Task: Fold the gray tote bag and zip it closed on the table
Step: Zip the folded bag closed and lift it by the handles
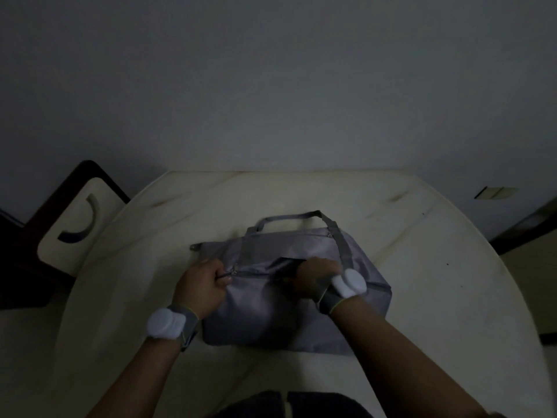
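Observation:
The gray tote bag [268, 309] lies flat in the middle of the pale round table [422, 267], its handles [289, 217] pointing away from me. My left hand [202, 285] pinches the zipper pull [233, 270] at the left end of a front pocket zip. My right hand [313, 277] has its fingers curled into the pocket's open slit, gripping the fabric edge. Both wrists carry white sensor pucks on gray straps.
A dark-framed chair [72, 224] with a pale seat stands at the table's left. A wall rises behind the table, with a light plate [495, 192] low on the right. My dark-clothed knees [283, 405] show at the table's near edge.

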The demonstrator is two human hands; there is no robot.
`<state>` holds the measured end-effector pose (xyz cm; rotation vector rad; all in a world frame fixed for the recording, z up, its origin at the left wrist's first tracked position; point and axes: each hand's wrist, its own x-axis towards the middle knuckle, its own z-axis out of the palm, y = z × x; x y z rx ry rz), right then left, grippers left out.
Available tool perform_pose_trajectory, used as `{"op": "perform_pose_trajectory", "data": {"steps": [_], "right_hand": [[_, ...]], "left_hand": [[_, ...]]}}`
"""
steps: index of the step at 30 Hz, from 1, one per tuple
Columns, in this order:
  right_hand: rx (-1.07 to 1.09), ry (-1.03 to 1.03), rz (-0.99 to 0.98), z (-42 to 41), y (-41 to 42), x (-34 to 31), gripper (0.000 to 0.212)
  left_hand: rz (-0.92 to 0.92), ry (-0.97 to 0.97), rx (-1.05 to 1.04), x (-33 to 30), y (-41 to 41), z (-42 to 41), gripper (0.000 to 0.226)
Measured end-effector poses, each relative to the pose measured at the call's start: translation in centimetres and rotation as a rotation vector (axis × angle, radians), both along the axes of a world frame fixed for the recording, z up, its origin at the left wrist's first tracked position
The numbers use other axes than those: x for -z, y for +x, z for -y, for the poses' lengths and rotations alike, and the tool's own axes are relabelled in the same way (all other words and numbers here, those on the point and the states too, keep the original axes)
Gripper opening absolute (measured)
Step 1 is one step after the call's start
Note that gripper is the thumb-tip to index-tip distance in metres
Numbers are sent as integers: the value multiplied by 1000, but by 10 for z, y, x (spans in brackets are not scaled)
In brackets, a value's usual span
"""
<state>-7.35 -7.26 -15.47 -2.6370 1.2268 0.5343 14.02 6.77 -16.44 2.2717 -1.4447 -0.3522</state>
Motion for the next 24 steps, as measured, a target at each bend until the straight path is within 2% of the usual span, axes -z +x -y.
{"op": "perform_pose_trajectory", "data": {"steps": [2, 5, 8, 12, 17, 21, 24], "right_hand": [[-63, -26, -3, 3, 8, -19, 38], [-73, 45, 195, -7, 46, -30, 31], [-224, 116, 310, -31, 80, -20, 34], [-360, -40, 330, -46, 92, -11, 31], [-177, -76, 360, -49, 108, -1, 38], [-68, 25, 341, -50, 105, -10, 22], [50, 16, 384, -54, 107, -8, 21]], "left_hand": [[-11, 11, 1, -4, 2, 6, 23], [-4, 1, 31, -4, 5, 8, 24], [-4, -10, 72, -5, 5, 7, 20], [10, 16, 92, -10, 8, 3, 7], [27, 15, 87, -14, 4, 3, 11], [41, -22, 108, -11, 5, 2, 14], [74, -60, 154, -3, 1, 2, 18]]}}
